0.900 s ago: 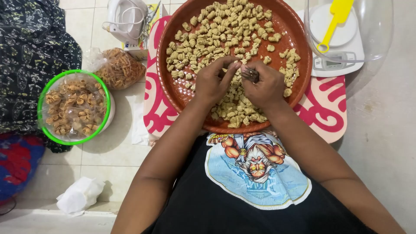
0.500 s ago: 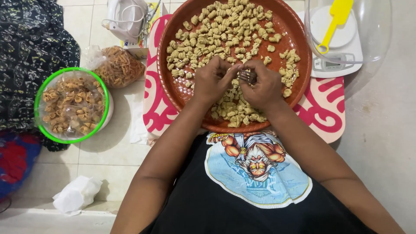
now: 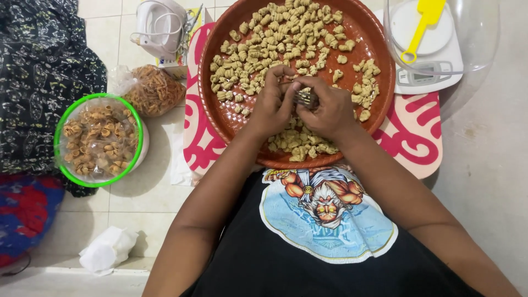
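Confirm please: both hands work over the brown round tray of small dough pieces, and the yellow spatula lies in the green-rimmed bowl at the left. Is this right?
Not quite. The yellow spatula lies in the clear bowl at the upper right, not the green-rimmed bowl, as the head view shows. The left hand and right hand do work over the brown round tray of dough pieces.

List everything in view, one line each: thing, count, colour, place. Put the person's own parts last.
round tray: one, reddish-brown, top centre, on the mat
dough pieces: many, pale tan, spread across the tray
fork: one, metal, between the hands
mat: one, pink and white, under the tray
bowl: one, green-rimmed, plastic-covered, holding browned pieces, left
bag: one, clear, browned pieces inside, beside the bowl
hand mixer: one, white, top left
scale: one, white, top right
spatula: one, yellow, over the scale
tissue: one, white, bottom left floor
left hand: at the fork
right hand: gripping the fork
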